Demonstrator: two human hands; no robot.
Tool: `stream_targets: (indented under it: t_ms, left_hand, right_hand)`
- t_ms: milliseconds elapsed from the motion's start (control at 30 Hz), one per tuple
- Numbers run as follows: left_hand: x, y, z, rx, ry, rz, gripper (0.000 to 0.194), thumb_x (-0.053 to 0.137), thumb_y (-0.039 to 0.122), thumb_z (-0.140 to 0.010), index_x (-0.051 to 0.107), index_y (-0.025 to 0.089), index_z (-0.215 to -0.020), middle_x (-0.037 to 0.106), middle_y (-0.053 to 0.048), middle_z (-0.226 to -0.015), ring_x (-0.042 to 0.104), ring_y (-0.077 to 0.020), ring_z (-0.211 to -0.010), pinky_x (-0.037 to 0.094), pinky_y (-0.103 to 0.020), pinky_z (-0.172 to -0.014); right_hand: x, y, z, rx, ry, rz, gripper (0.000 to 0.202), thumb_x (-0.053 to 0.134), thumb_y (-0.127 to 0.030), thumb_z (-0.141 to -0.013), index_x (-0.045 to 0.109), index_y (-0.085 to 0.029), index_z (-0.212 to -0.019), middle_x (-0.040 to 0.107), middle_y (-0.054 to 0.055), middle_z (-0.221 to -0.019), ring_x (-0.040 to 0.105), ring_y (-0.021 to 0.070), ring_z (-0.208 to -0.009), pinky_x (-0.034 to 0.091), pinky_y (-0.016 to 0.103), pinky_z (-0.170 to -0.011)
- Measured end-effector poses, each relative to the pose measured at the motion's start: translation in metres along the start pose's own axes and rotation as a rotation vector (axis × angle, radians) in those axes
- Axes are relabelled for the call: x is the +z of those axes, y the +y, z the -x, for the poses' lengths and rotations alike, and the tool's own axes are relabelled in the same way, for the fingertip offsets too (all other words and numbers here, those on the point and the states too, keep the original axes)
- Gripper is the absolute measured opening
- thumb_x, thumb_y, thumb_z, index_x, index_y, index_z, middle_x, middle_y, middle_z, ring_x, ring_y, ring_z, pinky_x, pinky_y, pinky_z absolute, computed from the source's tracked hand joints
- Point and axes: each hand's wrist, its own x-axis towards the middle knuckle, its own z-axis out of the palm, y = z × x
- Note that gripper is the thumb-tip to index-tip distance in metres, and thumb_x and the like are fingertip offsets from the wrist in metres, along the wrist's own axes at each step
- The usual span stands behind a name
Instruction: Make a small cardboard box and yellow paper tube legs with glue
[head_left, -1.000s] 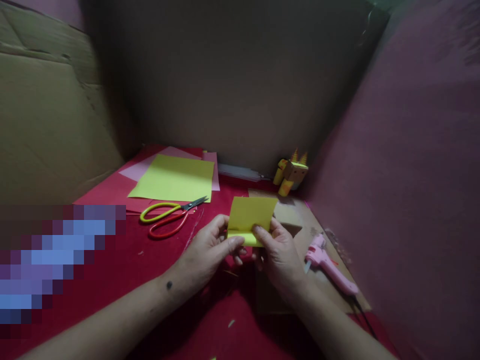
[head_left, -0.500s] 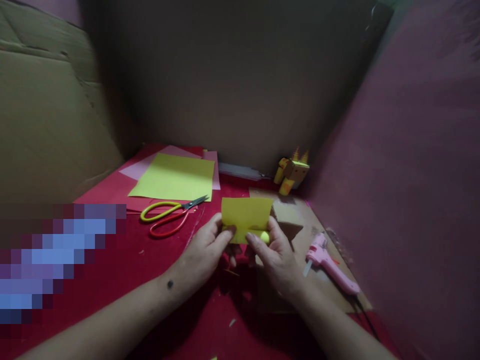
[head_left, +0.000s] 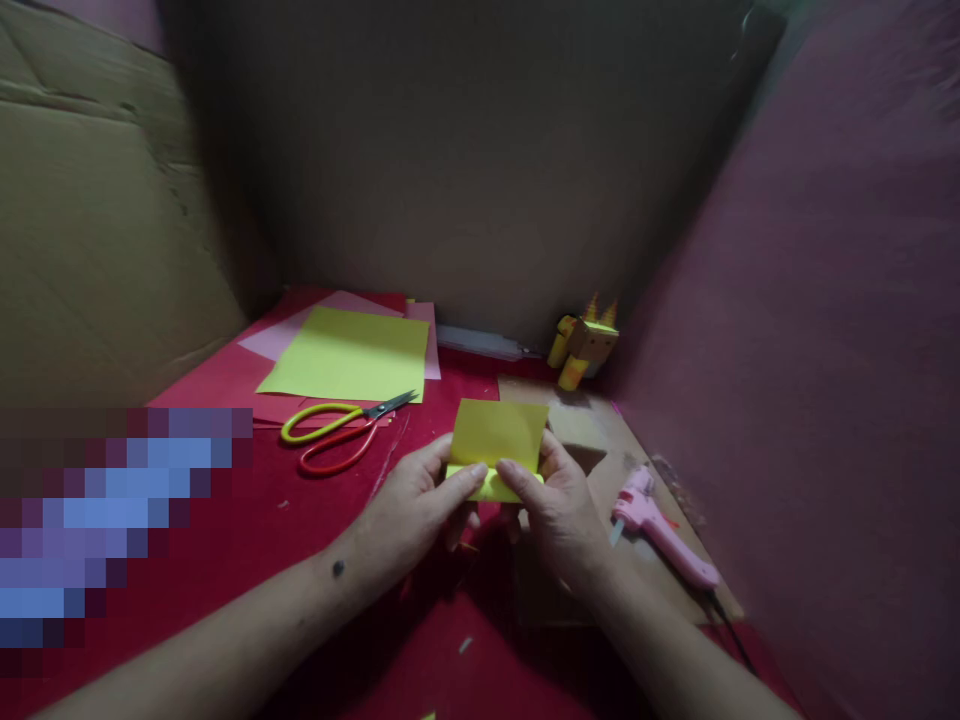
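Observation:
A small yellow paper (head_left: 498, 432) is held up between both hands, its lower edge rolled or folded over toward me. My left hand (head_left: 422, 490) grips its left side, thumb pressed on the lower strip. On the right side my right hand (head_left: 553, 497) pinches the same strip, and the two thumbs almost meet at the middle. The fingers behind and under the paper are partly hidden. Left of the hands, scissors (head_left: 346, 432) with one yellow and one red handle lie on the red cloth (head_left: 300, 620).
Yellow, pink and red sheets (head_left: 352, 350) lie at the back left. On the right, a pink glue gun (head_left: 664, 535) rests on cardboard (head_left: 652, 590) beside a small cardboard block (head_left: 576, 430). A yellow-and-brown paper figure (head_left: 589, 345) stands behind. Cardboard walls (head_left: 465, 180) rise around.
The paper's lower edge is now folded over across its whole width, where before only a small part at the right was curled. Both thumbs have moved onto this strip, closer together.

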Motion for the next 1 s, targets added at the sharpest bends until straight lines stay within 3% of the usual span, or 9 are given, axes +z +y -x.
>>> stream_targets:
  t_ms: [167, 267, 400, 500, 633, 733, 833, 933, 1000]
  left_hand:
    - [0.002, -0.001, -0.001, 0.022, -0.022, 0.108, 0.035, 0.062, 0.036, -0.081, 0.054, 0.015, -0.108, 0.063, 0.001, -0.066, 0.056, -0.0092, -0.046, 0.046, -0.018, -0.039]
    - [0.0, -0.003, -0.003, 0.009, -0.043, 0.151, 0.038, 0.063, 0.036, -0.082, 0.054, 0.012, -0.109, 0.06, 0.003, -0.054, 0.054, -0.0091, -0.04, 0.047, -0.019, -0.039]
    - [-0.003, -0.003, -0.005, -0.003, -0.048, 0.204, 0.042, 0.064, 0.039, -0.081, 0.055, 0.011, -0.111, 0.063, 0.0, -0.059, 0.059, -0.0128, -0.048, 0.05, -0.022, -0.041]
    - [-0.003, -0.004, -0.005, -0.03, -0.04, 0.184, 0.042, 0.06, 0.04, -0.083, 0.054, 0.011, -0.112, 0.062, 0.0, -0.055, 0.057, -0.0128, -0.042, 0.048, -0.023, -0.04]
    - [-0.002, 0.0, -0.004, -0.046, -0.044, 0.091, 0.043, 0.055, 0.046, -0.084, 0.053, 0.012, -0.111, 0.062, -0.002, -0.061, 0.06, -0.0162, -0.048, 0.048, -0.027, -0.045]
    - [-0.006, 0.005, -0.002, 0.118, 0.206, -0.131, 0.04, 0.058, 0.045, -0.083, 0.053, 0.015, -0.108, 0.063, -0.006, -0.089, 0.063, -0.018, -0.074, 0.051, -0.032, -0.065]
    - [-0.013, 0.009, 0.004, 0.483, 0.465, -0.434, 0.022, 0.053, 0.031, -0.087, 0.054, 0.019, -0.106, 0.059, -0.004, -0.101, 0.057, -0.0173, -0.094, 0.046, -0.031, -0.085]
    - [-0.02, 0.011, 0.01, 0.718, 0.393, -0.655, 0.016, 0.042, 0.017, -0.09, 0.057, 0.022, -0.092, 0.058, 0.0, -0.089, 0.056, -0.0139, -0.085, 0.045, -0.027, -0.079]
    - [-0.023, 0.012, 0.011, 0.659, 0.368, -0.66, 0.016, 0.039, 0.017, -0.09, 0.055, 0.023, -0.09, 0.055, 0.002, -0.077, 0.053, -0.0123, -0.069, 0.045, -0.025, -0.064]
  right_hand:
    - [-0.001, 0.006, -0.001, -0.066, 0.066, -0.056, 0.032, 0.076, -0.031, -0.073, 0.058, -0.021, -0.096, 0.064, -0.004, -0.076, 0.053, 0.0068, -0.042, 0.039, 0.015, -0.027]
    - [-0.004, 0.009, -0.002, -0.035, 0.015, -0.079, 0.027, 0.076, -0.032, -0.072, 0.062, -0.018, -0.091, 0.063, -0.004, -0.071, 0.049, 0.0048, -0.036, 0.041, 0.016, -0.028]
    - [-0.005, 0.006, -0.001, -0.019, -0.114, -0.116, 0.031, 0.078, -0.027, -0.072, 0.061, -0.019, -0.097, 0.066, -0.003, -0.07, 0.059, 0.0075, -0.047, 0.049, 0.017, -0.041]
    - [-0.004, 0.003, 0.0, -0.012, -0.178, -0.143, 0.025, 0.074, -0.028, -0.076, 0.06, -0.019, -0.094, 0.065, -0.004, -0.065, 0.059, 0.0081, -0.045, 0.049, 0.017, -0.04]
    - [-0.004, 0.005, -0.002, 0.005, -0.138, -0.138, 0.026, 0.073, -0.032, -0.077, 0.058, -0.019, -0.093, 0.062, -0.006, -0.057, 0.056, 0.0087, -0.039, 0.047, 0.018, -0.035]
    - [-0.006, 0.008, -0.006, 0.016, -0.047, -0.135, 0.026, 0.073, -0.033, -0.076, 0.058, -0.019, -0.092, 0.06, -0.006, -0.056, 0.05, 0.0065, -0.033, 0.043, 0.017, -0.03]
    - [-0.008, 0.01, -0.009, 0.041, 0.017, -0.161, 0.026, 0.074, -0.032, -0.075, 0.057, -0.019, -0.091, 0.061, -0.006, -0.059, 0.049, 0.0062, -0.033, 0.043, 0.017, -0.029]
    - [-0.008, 0.009, -0.009, 0.05, 0.044, -0.188, 0.027, 0.074, -0.03, -0.073, 0.058, -0.018, -0.091, 0.064, -0.004, -0.069, 0.052, 0.0063, -0.037, 0.044, 0.017, -0.028]
    - [-0.007, 0.008, -0.009, 0.052, 0.034, -0.199, 0.027, 0.074, -0.03, -0.074, 0.058, -0.018, -0.092, 0.064, -0.003, -0.071, 0.053, 0.0064, -0.038, 0.044, 0.017, -0.028]
